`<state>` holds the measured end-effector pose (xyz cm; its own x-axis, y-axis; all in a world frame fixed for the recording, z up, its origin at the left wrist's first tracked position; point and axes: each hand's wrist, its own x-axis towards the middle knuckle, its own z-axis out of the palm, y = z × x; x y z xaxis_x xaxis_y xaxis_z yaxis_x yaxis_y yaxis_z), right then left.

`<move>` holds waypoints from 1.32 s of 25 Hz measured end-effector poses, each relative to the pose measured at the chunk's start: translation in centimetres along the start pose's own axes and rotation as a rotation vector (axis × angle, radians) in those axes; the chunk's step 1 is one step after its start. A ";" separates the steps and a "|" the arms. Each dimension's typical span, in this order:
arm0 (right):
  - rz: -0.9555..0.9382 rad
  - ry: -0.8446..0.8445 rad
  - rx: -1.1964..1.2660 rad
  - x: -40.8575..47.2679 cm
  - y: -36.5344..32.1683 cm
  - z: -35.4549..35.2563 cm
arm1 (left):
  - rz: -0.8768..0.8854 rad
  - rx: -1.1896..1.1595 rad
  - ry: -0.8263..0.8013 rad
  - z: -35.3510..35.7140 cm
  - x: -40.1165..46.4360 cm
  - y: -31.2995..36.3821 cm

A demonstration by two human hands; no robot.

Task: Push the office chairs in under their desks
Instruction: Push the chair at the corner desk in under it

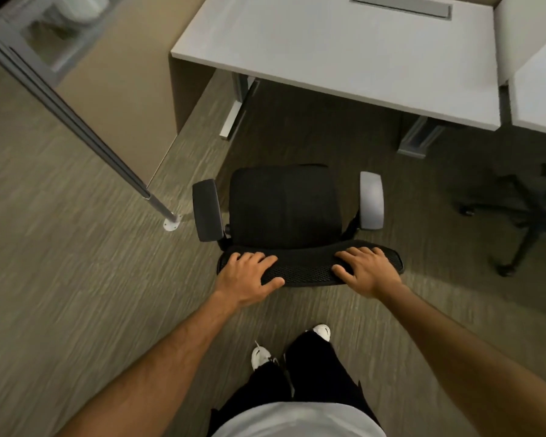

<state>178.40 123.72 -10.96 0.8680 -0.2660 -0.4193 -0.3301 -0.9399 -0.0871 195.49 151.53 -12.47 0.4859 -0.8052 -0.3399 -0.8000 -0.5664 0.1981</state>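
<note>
A black office chair with two armrests stands on the carpet in front of me, facing a white desk. Its seat sits short of the desk's front edge, not under it. My left hand grips the left end of the mesh backrest top, fingers curled over it. My right hand holds the right end of the same backrest. The chair's wheeled base is hidden beneath the seat.
A slanted grey metal pole meets the floor at a round plate left of the chair. A beige side panel closes the desk's left end. The black base of a second chair stands at right under a neighbouring desk.
</note>
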 end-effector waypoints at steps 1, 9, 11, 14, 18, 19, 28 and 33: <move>-0.013 -0.019 0.009 0.8 0.2 -0.6 | 0.004 0.007 -0.007 -0.4 0.6 -0.4; 0.011 0.035 0.045 5.3 0.5 -1.7 | -0.006 -0.003 0.009 -2.9 5.1 -3.3; 0.037 0.042 0.055 7.6 0.6 -2.8 | -0.004 -0.002 0.001 -4.1 7.4 -4.7; 0.056 0.065 0.078 10.2 0.2 -3.6 | -0.015 -0.002 0.004 -5.8 10.0 -6.8; 0.021 -0.005 0.146 14.5 0.0 -5.6 | -0.066 -0.046 0.013 -8.3 14.1 -9.4; 0.006 -0.043 0.170 15.9 0.9 -6.5 | -0.079 -0.042 0.008 -9.4 15.8 -10.0; 0.084 -0.046 0.142 21.8 5.0 -9.8 | -0.067 -0.006 -0.018 -13.1 24.1 -12.9; 0.087 -0.014 0.181 26.0 5.4 -12.3 | -0.033 0.031 -0.043 -15.8 29.4 -15.8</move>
<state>203.75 109.05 -11.28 0.8285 -0.3403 -0.4448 -0.4662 -0.8592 -0.2110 227.97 134.05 -11.09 0.4975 -0.7772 -0.3852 -0.7943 -0.5866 0.1578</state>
